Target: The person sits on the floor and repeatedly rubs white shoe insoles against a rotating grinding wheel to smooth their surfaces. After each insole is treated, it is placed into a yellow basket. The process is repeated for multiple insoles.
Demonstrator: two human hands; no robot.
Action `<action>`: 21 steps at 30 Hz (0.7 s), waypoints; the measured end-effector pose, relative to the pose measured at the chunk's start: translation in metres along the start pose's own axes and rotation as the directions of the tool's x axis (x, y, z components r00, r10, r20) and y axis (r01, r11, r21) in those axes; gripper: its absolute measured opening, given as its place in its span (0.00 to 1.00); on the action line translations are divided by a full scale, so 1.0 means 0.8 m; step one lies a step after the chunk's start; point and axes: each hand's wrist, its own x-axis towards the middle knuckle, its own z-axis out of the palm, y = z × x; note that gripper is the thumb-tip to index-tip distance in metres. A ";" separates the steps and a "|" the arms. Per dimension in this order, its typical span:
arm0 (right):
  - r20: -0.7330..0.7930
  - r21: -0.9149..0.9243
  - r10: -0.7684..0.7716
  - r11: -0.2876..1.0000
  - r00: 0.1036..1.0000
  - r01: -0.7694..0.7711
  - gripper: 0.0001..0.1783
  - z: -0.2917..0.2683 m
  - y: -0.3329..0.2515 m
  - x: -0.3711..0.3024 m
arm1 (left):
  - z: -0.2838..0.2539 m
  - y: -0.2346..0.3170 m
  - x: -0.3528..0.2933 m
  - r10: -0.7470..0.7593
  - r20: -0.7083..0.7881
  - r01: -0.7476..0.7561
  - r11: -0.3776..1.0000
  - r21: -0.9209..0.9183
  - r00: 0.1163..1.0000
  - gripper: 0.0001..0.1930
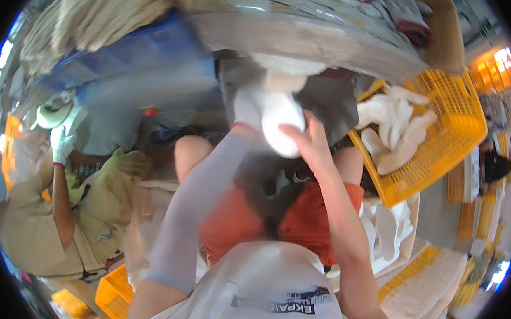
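1. Nearest, the person sits in a white shirt (257, 288) and orange shorts (306, 221), forearms reaching up and away from the body. The left arm wears a pale grey sleeve (194, 204).
2. The right hand (308, 141) is bare and closed around a white glove (280, 126), fingers wrapped over its rounded end. The left hand (246, 110), itself in a white glove, meets the same piece from the other side; I cannot tell how tightly it grips.
3. To do this well, I judge both hands should keep the fabric taut and square between them, with the cuff end kept free of the dark machine part (322, 105) just behind.
4. To the right, a yellow basket (442, 148) holds more white gloves (394, 125); flat white stacks (389, 233) lie below it.
5. Above, a grey desk (295, 37) edge carries a cardboard box (440, 25) of gloves.
6. Far left, a co-worker in beige (32, 231) raises a gloved hand; more yellow crates (114, 291) stand on the floor.
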 end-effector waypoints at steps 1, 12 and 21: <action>0.008 0.026 -0.109 0.994 0.994 0.109 0.41 -0.014 0.017 -0.030 | 0.002 -0.009 -0.015 -0.001 0.128 0.007 0.999 -0.046 0.992 0.21; -0.967 -0.209 -0.251 0.681 0.045 -0.702 0.37 -0.333 0.174 -0.433 | 0.030 -0.096 -0.098 -0.535 -0.031 0.381 0.559 0.736 0.844 0.23; -0.997 -0.071 0.000 0.316 0.074 -0.946 0.37 -0.533 0.341 -0.584 | -0.017 -0.131 -0.059 -0.444 -0.257 0.462 0.450 0.764 0.858 0.24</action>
